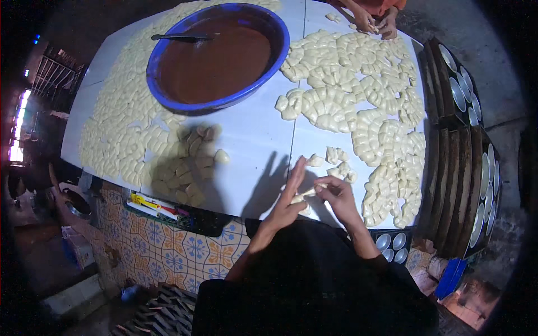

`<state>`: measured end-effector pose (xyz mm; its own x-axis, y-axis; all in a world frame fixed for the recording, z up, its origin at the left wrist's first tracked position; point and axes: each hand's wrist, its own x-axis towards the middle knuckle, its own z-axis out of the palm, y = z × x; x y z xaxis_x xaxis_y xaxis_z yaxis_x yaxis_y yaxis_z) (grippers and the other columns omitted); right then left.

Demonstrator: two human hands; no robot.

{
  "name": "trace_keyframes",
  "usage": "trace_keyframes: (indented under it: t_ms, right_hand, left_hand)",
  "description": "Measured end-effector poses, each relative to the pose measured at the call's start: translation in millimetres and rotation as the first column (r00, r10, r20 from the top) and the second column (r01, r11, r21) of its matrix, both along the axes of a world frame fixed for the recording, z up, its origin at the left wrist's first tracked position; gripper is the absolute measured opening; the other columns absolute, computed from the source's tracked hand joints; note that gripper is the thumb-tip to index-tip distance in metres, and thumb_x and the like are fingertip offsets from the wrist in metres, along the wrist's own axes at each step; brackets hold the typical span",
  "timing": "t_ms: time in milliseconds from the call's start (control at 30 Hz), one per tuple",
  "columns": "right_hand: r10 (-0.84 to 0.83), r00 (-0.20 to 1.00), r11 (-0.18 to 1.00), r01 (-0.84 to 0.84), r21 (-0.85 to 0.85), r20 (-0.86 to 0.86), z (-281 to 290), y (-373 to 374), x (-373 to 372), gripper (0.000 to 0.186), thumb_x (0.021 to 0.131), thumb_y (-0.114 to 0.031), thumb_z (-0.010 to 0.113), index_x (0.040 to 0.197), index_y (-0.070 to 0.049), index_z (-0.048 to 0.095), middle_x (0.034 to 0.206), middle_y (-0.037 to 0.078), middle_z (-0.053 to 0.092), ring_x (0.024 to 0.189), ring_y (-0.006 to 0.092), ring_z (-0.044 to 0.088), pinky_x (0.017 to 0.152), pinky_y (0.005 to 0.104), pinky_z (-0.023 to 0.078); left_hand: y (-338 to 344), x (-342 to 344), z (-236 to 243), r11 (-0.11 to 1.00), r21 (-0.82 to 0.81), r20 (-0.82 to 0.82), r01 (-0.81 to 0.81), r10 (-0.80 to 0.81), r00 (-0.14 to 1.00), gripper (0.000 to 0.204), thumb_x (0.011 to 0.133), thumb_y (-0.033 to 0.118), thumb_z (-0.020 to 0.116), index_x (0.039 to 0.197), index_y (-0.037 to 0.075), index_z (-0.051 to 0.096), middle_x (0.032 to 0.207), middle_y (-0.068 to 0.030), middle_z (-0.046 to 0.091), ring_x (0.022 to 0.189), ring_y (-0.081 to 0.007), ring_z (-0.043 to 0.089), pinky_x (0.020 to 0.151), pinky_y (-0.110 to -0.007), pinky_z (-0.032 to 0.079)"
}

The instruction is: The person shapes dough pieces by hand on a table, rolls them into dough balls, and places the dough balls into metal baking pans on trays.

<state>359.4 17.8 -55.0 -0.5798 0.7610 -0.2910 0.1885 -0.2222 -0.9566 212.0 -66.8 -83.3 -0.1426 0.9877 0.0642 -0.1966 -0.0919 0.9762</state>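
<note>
At the table's near edge my left hand (287,206) is raised on edge, its fingers stretched out straight and its palm turned to the right. Beside it, my right hand (340,200) has thumb and fingers closed on a small pale piece of dough (309,192), which reaches across toward the left palm. Whether the left palm touches it, I cannot tell. Just beyond the hands lie a few loose dough pieces (341,172). Many more cut dough pieces (386,140) are packed together on the right side of the table.
A large blue basin (284,56) of brown filling, a dark-handled tool (182,38) over its rim, stands on the white table (252,151). Dough pieces (120,112) cover the left side. Stacked round-cup baking trays (459,185) line the right. Another person's hands (378,25) work at the far edge.
</note>
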Motion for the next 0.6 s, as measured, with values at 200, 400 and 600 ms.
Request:
trace_keyframes:
  t_ms: [200, 400, 600]
  right_hand:
    - [-0.373, 0.923, 0.926, 0.376, 0.013, -0.092, -1.7, 10.3, 5.1, 0.015, 0.082, -0.007, 0.066, 0.094, 0.001, 0.065, 0.076, 0.004, 0.062, 0.06, 0.0072, 0.05, 0.055, 0.0216, 0.04]
    - [-0.606, 0.756, 0.764, 0.64, 0.08, -0.247, 4.7, 16.1, 4.8, 0.014, 0.087, -0.01, 0.06, 0.095, 0.001, 0.063, 0.073, 0.001, 0.057, 0.06, 0.0059, 0.046, 0.054, 0.0213, 0.038]
    - [0.194, 0.961, 0.865, -0.262, 0.428, 0.196, 28.1, 6.0, -9.9, 0.029, 0.079, -0.004, 0.064, 0.108, -0.002, 0.062, 0.098, 0.011, 0.063, 0.091, 0.0221, 0.06, 0.077, 0.031, 0.05]
  left_hand:
    - [-6.4, -2.0, 1.6, 0.963, -0.17, 0.665, -0.211, 0.27, 0.696, 0.042, 0.065, -0.008, 0.044, 0.105, -0.009, 0.057, 0.109, -0.0311, 0.058, 0.112, -0.0409, 0.054, 0.101, -0.05, 0.04]
    - [-12.8, -39.9, -38.8, 0.788, -0.499, 0.85, -0.359, 0.525, -0.03, 0.014, 0.068, 0.002, 0.051, 0.081, 0.002, 0.057, 0.069, -0.0094, 0.055, 0.069, -0.0284, 0.057, 0.081, -0.046, 0.048]
    - [-60.8, -119.4, -75.5, 0.545, -0.284, 0.311, -0.789, 0.831, 0.461, 0.017, 0.085, 0.024, 0.057, 0.089, 0.007, 0.06, 0.073, -0.0059, 0.056, 0.069, -0.0192, 0.054, 0.067, -0.038, 0.042]
